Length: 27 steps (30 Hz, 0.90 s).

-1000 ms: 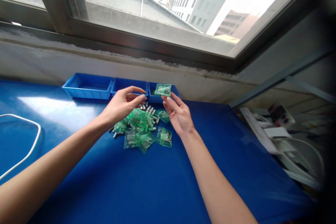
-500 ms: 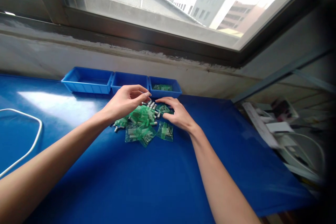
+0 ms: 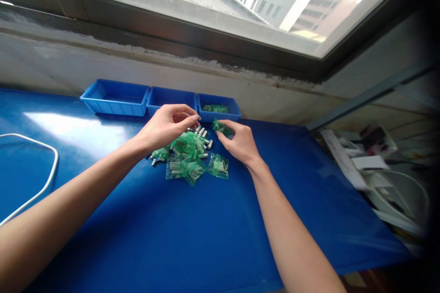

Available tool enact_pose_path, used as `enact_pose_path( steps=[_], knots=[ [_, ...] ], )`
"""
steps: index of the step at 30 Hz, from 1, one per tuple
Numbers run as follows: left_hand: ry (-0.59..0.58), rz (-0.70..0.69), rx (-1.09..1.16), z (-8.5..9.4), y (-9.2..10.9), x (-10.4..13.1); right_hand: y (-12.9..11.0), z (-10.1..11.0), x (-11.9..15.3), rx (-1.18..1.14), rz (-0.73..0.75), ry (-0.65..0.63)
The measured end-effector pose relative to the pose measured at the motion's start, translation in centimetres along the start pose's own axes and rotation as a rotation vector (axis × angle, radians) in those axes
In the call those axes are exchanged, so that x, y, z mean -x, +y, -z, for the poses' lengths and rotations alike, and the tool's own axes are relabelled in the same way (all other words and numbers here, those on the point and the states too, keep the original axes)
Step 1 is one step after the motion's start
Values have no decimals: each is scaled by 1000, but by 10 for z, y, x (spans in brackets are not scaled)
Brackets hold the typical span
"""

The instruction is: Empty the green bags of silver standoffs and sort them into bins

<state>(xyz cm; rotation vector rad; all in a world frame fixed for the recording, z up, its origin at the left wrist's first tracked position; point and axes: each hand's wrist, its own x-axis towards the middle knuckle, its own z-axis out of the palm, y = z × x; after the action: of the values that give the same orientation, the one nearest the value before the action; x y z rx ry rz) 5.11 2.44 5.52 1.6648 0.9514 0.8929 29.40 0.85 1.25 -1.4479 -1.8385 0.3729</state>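
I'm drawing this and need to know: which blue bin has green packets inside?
The rightmost blue bin. Green packets show inside it; in the left bin and middle bin, only blue shows.

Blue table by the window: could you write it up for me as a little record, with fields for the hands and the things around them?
Surface: blue table
Left hand: over the pile, fingers curled; any item in its grasp cannot be made out
Right hand: pinching a green packet
Pile: green-and-clear packets and loose metal pieces
Bins: three blue in a row; right bin contains green packaging
Far left: white cable
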Motion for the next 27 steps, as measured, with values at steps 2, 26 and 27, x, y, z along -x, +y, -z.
enact_pose_path(
  steps=[2,26,27],
  knots=[
    [10,-1,-23,0,-3,-1,-3,-3,-1,-167,-44,43],
    [92,53,-65,5,-12,-2,-21,-13,-4,-936,-437,4],
    [98,66,-71,5,-12,-3,-20,-13,-5,-982,-452,69]
  ],
)
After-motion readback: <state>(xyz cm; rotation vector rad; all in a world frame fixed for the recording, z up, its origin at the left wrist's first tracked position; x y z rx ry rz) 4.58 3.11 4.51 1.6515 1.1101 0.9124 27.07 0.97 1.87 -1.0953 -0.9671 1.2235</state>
